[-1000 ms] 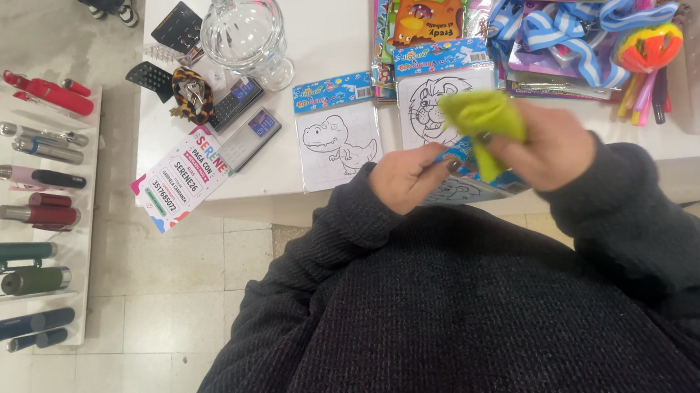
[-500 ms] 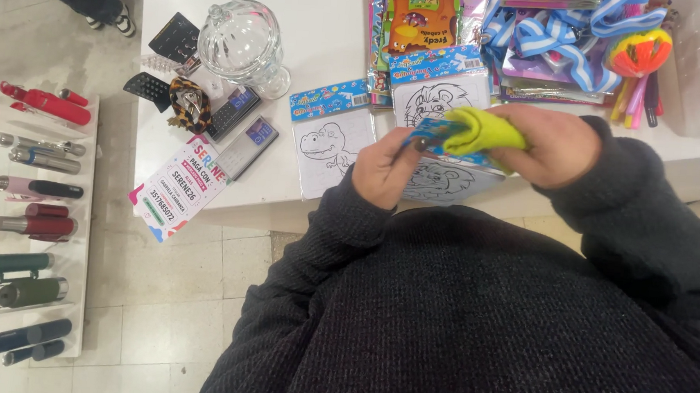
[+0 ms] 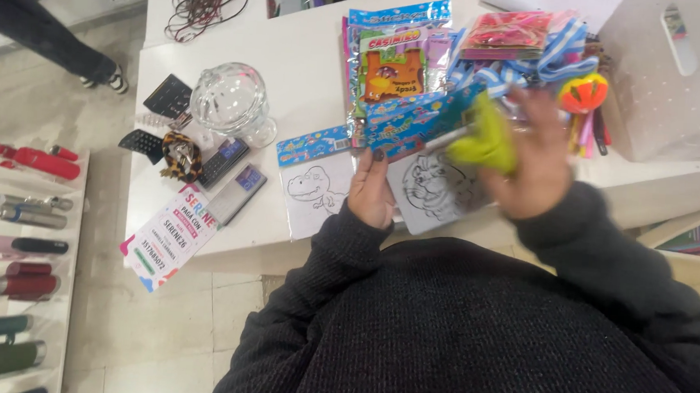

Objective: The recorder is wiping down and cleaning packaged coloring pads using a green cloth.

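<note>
At frame centre, the left hand (image 3: 372,191) pinches a colouring-sheet packet (image 3: 429,181) while the blurred right hand (image 3: 537,160) clasps a yellow-green cloth (image 3: 485,136), seemingly mid-wipe; steadying the packet matters next.

One head-worn camera looks steeply down, close above the white counter (image 3: 311,46).

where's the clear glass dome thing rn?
In the head view, the clear glass dome stands on the white counter, upper left, well left of both hands. A black calculator lies just to its left and a leopard-print scrunchie just below.
</note>
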